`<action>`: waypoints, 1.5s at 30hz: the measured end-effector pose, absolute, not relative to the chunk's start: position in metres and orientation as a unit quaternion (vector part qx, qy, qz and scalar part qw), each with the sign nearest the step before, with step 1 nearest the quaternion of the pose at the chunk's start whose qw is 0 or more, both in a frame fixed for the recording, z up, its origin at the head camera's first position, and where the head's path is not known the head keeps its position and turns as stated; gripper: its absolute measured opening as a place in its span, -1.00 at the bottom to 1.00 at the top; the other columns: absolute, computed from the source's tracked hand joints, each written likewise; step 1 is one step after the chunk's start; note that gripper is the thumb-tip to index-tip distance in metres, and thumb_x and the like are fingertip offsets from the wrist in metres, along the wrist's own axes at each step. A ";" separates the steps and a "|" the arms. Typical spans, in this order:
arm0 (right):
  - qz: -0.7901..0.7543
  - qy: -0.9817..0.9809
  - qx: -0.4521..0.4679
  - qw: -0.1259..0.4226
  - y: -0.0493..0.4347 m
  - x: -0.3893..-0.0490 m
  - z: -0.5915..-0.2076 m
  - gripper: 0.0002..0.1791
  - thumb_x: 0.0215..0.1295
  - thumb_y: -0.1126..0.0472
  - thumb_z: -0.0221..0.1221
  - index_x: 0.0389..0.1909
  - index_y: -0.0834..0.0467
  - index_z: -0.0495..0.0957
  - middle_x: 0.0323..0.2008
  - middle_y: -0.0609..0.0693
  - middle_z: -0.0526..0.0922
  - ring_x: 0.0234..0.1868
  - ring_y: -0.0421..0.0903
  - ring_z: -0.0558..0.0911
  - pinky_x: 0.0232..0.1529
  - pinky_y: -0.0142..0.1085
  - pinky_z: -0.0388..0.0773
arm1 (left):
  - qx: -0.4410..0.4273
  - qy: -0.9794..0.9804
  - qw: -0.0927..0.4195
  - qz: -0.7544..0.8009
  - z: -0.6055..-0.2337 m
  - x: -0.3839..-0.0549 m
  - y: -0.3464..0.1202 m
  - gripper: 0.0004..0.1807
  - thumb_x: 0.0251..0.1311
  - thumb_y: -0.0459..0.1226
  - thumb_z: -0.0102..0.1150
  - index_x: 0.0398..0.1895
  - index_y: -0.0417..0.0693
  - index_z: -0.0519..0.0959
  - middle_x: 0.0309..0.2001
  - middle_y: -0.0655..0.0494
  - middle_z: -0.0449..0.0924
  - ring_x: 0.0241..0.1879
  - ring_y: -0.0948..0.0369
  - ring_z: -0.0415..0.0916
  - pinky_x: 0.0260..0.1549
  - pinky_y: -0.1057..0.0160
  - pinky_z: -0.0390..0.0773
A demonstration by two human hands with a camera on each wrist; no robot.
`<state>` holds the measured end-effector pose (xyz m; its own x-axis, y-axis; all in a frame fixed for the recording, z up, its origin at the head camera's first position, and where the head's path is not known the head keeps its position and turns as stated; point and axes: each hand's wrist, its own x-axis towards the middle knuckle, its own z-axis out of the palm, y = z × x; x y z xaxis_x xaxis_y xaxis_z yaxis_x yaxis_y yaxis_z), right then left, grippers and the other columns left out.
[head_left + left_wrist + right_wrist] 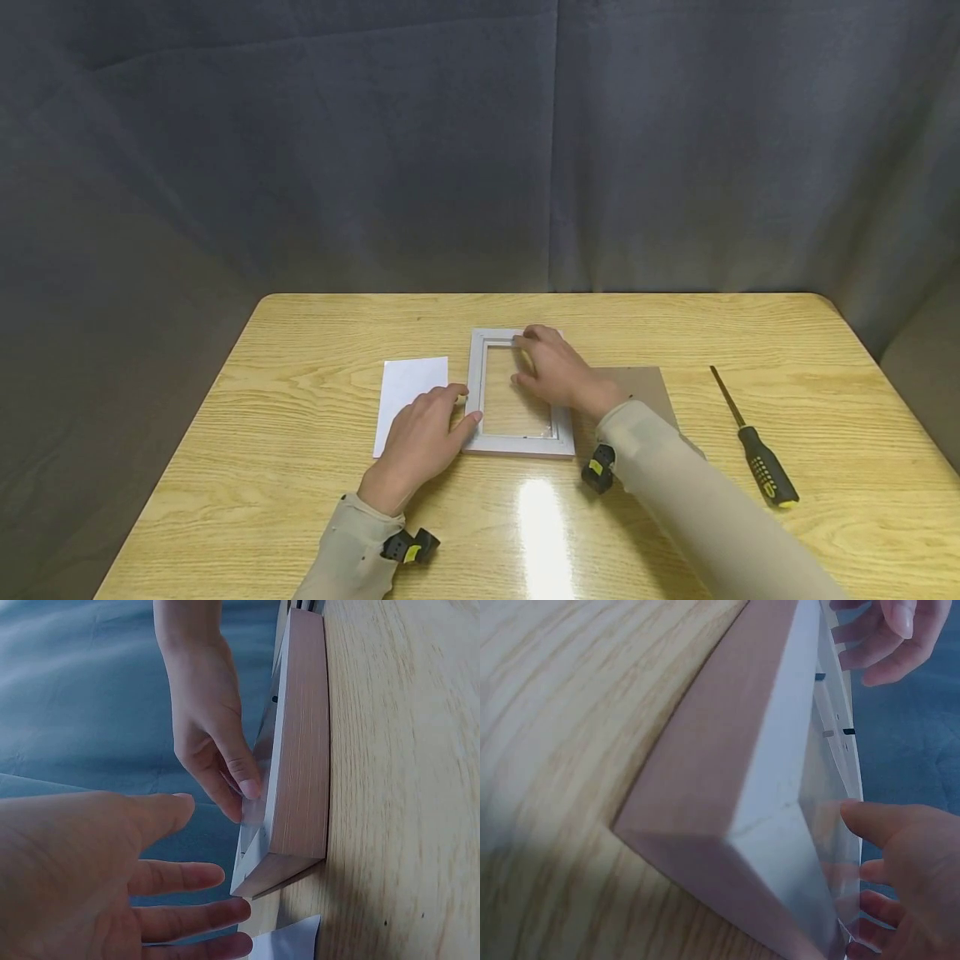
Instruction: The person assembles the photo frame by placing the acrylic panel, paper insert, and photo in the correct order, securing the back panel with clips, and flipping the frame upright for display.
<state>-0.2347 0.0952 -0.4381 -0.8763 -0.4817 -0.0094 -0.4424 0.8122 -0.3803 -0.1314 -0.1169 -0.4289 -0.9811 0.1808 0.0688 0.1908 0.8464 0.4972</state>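
White picture frame point(517, 446) lies flat on the wooden table point(225, 467), between a white paper sheet point(405, 387) on its left and a brown backing board point(648, 382) on its right; a clear pane point(517, 404) shows in its opening. The left hand point(423, 429) comes in from the lower left, palm down, its fingers loosely extended and spread by the frame's left rail, with the thumb over that rail's lower part; it grips nothing, and whether the thumb touches cannot be told. The right hand point(555, 371) arches over the right rail, wrist bent and forearm crossing the board, with gently bent fingers reaching the top rail. Its thumb points left over the pane, well parted from the fingers, with nothing visibly pinched between.
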 end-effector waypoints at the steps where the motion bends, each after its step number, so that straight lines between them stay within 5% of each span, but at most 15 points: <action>1: -0.186 0.951 -0.242 0.052 0.095 -0.234 -0.438 -0.31 0.33 0.04 0.32 0.40 0.26 0.40 0.39 0.27 0.38 0.46 0.21 0.32 0.49 0.02 0.25 | -0.097 -0.961 0.010 -0.260 -0.429 -0.131 -0.117 -0.50 0.38 -0.03 0.20 0.24 -0.13 0.56 0.10 -0.09 0.69 0.06 -0.07 0.65 -0.02 -0.08 0.61; 21: -0.171 0.952 -0.255 0.017 0.094 -0.230 -0.447 -0.35 0.28 -0.06 0.36 0.21 0.32 0.56 0.40 0.28 0.38 0.48 0.21 0.30 0.54 0.02 0.14 | -0.096 -0.961 0.009 -0.260 -0.429 -0.132 -0.117 -0.50 0.37 -0.03 0.21 0.23 -0.13 0.56 0.08 -0.09 0.70 0.04 -0.06 0.66 -0.04 -0.07 0.61; 45: -0.214 0.945 -0.247 0.023 0.094 -0.228 -0.439 -0.40 0.33 0.00 0.31 0.29 0.23 0.52 0.39 0.27 0.39 0.45 0.22 0.33 0.47 0.10 0.26 | -0.100 -0.961 0.009 -0.258 -0.428 -0.131 -0.117 -0.50 0.38 -0.02 0.20 0.23 -0.13 0.56 0.08 -0.09 0.70 0.05 -0.06 0.66 -0.04 -0.07 0.63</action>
<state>-0.2282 0.0943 -0.4391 -0.8768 -0.4767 0.0629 -0.4572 0.7862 -0.4156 -0.1315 -0.1171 -0.4278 -0.9797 0.1882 0.0697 0.1978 0.8468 0.4937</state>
